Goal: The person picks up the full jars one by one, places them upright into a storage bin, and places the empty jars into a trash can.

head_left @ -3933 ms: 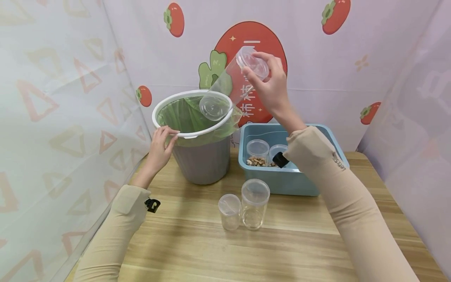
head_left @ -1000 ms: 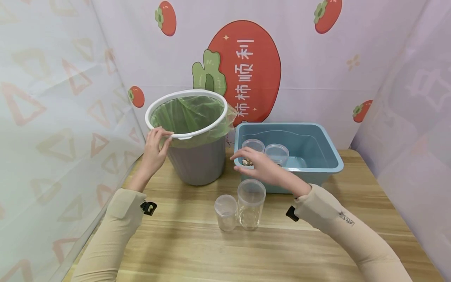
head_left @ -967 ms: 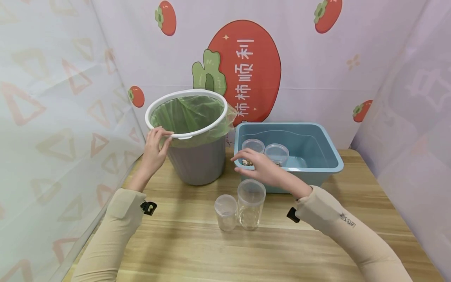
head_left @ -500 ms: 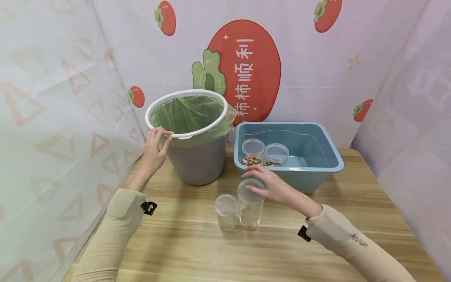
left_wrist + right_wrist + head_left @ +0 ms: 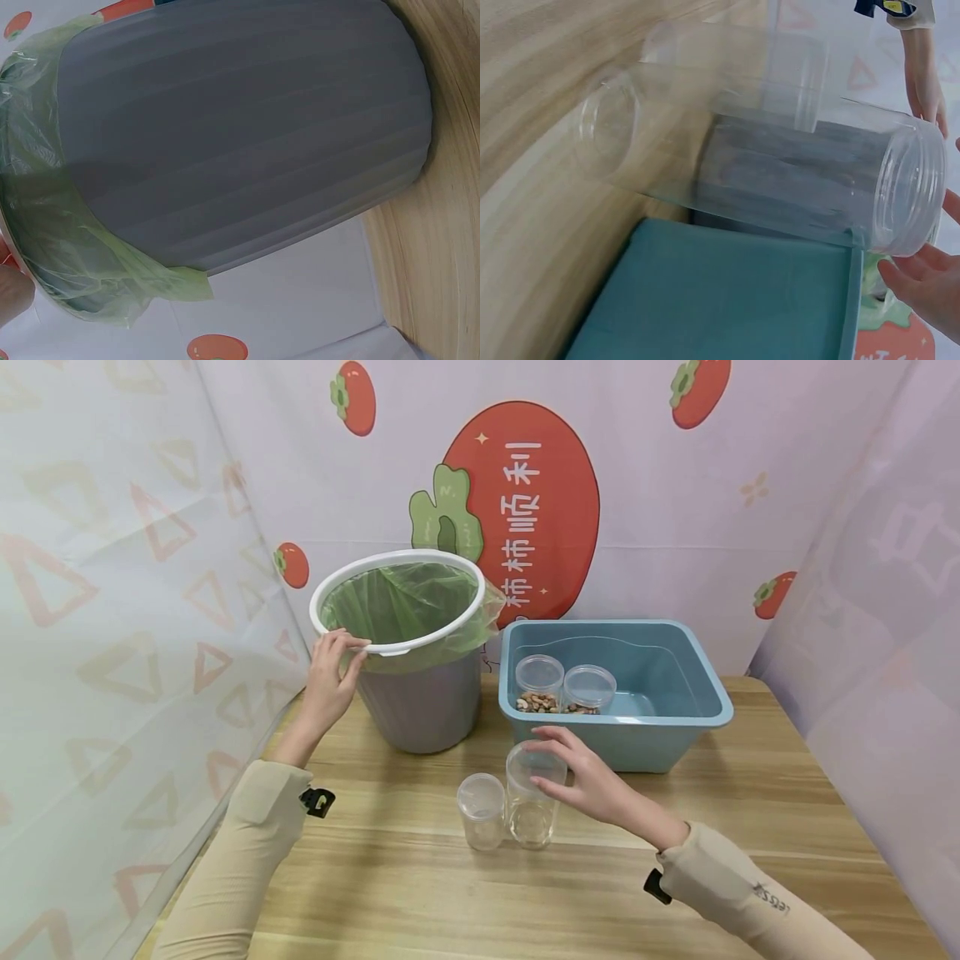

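My left hand (image 5: 332, 677) holds the white rim of a grey trash bin (image 5: 427, 706), fingers over the edge and thumb beside it. A green bag (image 5: 408, 602) lines the bin. Beside the lid of a tall clear plastic jar (image 5: 531, 818), my right hand (image 5: 588, 777) has its fingers spread and curved. In the right wrist view the thumb and fingertips come close to the lid (image 5: 911, 187). That jar stands upright on the table, and nothing shows inside it. Right next to it on its left stands a shorter clear jar (image 5: 482, 814), also lidded.
A blue plastic tub (image 5: 615, 743) stands behind the jars, right of the bin. Inside it are two lidded jars with nuts, one on the left (image 5: 538, 685) and another (image 5: 589, 689) beside it. Printed cloth walls (image 5: 660, 493) enclose the wooden table (image 5: 420, 893).
Earlier the right hand held a clear jar over the bin; that jar is now out of sight. The empty right hand then came down toward the tall jar's lid. The left hand kept its place.
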Demonstrator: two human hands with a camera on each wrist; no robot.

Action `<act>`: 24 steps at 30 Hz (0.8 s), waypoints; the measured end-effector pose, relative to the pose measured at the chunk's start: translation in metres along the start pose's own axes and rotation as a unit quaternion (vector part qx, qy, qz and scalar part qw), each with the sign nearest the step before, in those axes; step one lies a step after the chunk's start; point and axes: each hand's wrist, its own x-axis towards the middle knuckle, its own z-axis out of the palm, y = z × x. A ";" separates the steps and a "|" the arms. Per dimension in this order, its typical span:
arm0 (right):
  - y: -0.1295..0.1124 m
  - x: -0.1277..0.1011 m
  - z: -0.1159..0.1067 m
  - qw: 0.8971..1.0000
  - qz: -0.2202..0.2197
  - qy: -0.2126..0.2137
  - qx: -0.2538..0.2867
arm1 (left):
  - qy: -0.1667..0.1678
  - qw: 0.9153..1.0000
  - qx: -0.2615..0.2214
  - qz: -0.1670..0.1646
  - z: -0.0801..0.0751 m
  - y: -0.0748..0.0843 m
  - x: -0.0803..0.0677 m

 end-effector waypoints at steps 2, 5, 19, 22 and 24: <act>0.002 -0.003 0.003 1.000 -0.002 0.006 0.004 | 0.000 1.000 0.000 0.000 0.000 0.000 0.000; 0.003 -0.008 0.006 1.000 0.003 0.006 0.012 | 0.001 1.000 -0.001 0.000 0.000 0.000 0.000; 0.006 -0.024 0.019 0.998 0.053 0.009 0.019 | 0.002 1.000 0.001 -0.006 0.000 0.000 -0.002; 0.007 -0.026 0.022 0.998 0.062 0.011 0.027 | 0.001 1.000 0.002 -0.004 0.000 0.000 -0.002; 0.008 -0.027 0.024 0.997 0.062 0.016 0.029 | 0.001 1.000 0.002 -0.003 0.001 0.000 -0.001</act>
